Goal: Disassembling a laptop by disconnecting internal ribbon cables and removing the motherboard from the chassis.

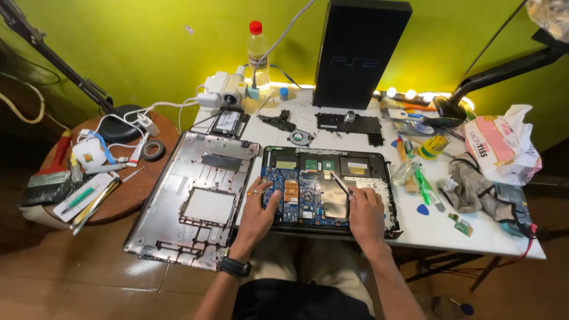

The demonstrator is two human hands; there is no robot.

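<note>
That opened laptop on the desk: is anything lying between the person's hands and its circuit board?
Nothing visible. The left hand rests directly on the laptop's blue board, and the right hand holds tweezers over it.

An opened laptop base (329, 186) lies on the white worktop (438, 228), its blue circuit board bare. The left hand (259, 210) rests flat on the board's left part, fingers spread. The right hand (364, 213) pinches a thin metal tool (341, 182) — its tip is over the board's middle. Just left of the laptop base lies the removed grey bottom cover (189, 201), hanging off the worktop's edge. Behind the base stands a tall black console (358, 50), with a clear plastic bottle (257, 50) to its left.
</note>
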